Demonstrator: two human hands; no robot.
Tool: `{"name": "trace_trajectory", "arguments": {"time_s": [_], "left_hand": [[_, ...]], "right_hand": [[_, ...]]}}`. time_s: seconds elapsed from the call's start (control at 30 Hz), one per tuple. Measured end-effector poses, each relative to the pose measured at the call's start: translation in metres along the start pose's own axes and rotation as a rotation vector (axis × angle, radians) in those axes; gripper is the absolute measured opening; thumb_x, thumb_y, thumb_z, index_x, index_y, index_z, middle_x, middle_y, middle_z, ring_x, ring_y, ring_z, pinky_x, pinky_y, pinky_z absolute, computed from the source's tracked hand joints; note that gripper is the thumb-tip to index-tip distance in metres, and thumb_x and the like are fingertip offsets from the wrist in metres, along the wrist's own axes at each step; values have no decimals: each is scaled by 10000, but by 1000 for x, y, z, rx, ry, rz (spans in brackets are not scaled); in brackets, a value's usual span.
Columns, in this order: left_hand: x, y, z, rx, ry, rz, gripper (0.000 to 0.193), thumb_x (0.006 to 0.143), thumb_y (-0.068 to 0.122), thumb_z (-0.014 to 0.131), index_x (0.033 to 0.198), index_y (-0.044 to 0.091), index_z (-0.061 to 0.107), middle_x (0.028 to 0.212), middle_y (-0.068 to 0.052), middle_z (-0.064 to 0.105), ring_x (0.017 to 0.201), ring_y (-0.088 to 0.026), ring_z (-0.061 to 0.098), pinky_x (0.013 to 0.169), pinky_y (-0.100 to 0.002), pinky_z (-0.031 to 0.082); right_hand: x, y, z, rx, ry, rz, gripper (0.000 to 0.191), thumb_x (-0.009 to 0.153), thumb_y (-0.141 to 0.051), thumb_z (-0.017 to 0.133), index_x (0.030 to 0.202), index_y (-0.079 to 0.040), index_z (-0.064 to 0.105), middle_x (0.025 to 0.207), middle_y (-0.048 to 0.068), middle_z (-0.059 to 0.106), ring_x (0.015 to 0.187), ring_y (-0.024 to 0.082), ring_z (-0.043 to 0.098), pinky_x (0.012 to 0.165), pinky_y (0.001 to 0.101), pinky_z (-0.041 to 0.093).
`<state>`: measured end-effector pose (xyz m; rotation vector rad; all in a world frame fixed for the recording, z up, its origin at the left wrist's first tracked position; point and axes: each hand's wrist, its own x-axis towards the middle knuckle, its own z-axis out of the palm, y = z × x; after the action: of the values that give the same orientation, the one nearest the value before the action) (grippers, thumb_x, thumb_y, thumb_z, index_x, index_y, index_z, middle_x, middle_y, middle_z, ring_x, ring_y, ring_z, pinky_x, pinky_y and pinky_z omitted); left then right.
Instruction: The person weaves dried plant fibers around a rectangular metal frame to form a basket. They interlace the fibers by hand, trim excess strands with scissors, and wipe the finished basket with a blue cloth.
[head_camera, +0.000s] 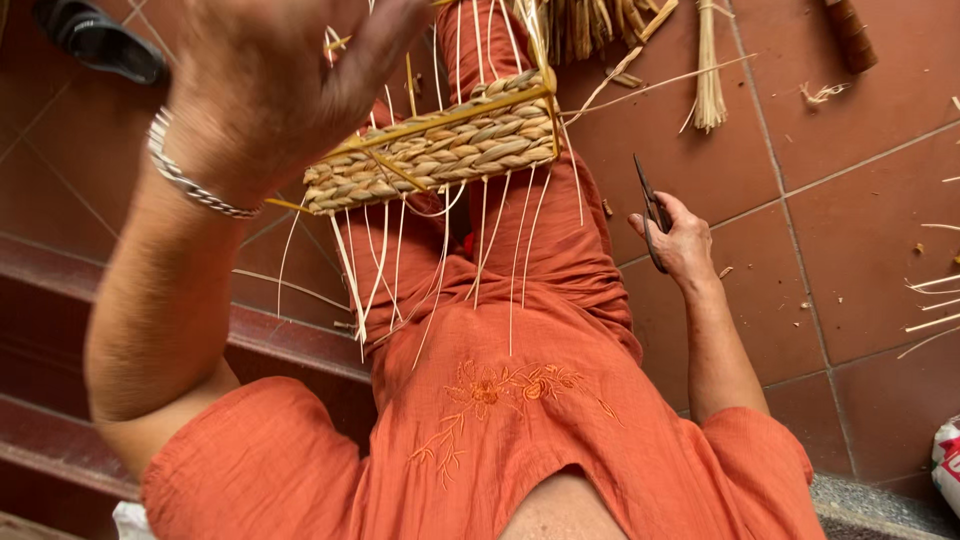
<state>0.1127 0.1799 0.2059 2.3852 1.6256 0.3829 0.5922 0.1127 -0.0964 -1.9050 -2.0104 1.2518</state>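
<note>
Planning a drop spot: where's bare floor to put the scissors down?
Bare tile lies beyond the right hand with the scissors, bordered by the straw bundle above and loose straws at the frame's edge. Crowded: the lap under the woven basket, with strands hanging down, beside the left hand.

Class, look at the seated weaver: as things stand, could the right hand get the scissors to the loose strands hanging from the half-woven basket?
Probably yes. The right hand already holds the scissors beside the lap, and nothing lies between them and the strands hanging under the basket. The left hand is raised by the basket's other end.
</note>
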Motion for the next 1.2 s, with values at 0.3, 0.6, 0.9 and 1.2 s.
{"name": "trace_trajectory", "arguments": {"time_s": [0.3, 0.6, 0.9, 1.2], "left_hand": [[-69, -12, 99, -167, 174, -133, 334, 1180, 353, 537, 1115, 72, 705, 1182, -106, 743, 1163, -267, 684, 1081, -459, 478], [17, 28, 153, -284, 26, -145, 413, 1125, 449, 548, 952, 97, 677, 826, -56, 630, 767, -196, 599, 738, -371, 532], [16, -4, 150, -304, 315, -60, 376, 1134, 413, 481, 1092, 99, 683, 884, -45, 663, 738, -146, 621, 650, -333, 550], [-6, -104, 158, -313, -683, -559, 215, 983, 200, 665, 1172, 144, 751, 1032, -67, 755, 844, -163, 703, 755, -326, 589]], "right_hand": [[34, 24, 42, -238, -201, 128, 610, 887, -331, 781, 1417, -123, 565, 1223, 182, 713, 1157, 376, 654, 973, 500, 495], [32, 44, 66, -270, -238, 199, 686, 893, -325, 770, 1490, -116, 504, 1270, 210, 689, 1206, 391, 636, 1025, 492, 483], [19, 42, 56, 174, 113, -53, 419, 982, -232, 811, 1320, -23, 679, 1118, 113, 781, 991, 199, 757, 865, 322, 592], [-16, -94, -60, 359, -315, -271, 540, 844, -70, 796, 1369, -41, 670, 814, 20, 611, 668, 93, 518, 582, 265, 404]]}}
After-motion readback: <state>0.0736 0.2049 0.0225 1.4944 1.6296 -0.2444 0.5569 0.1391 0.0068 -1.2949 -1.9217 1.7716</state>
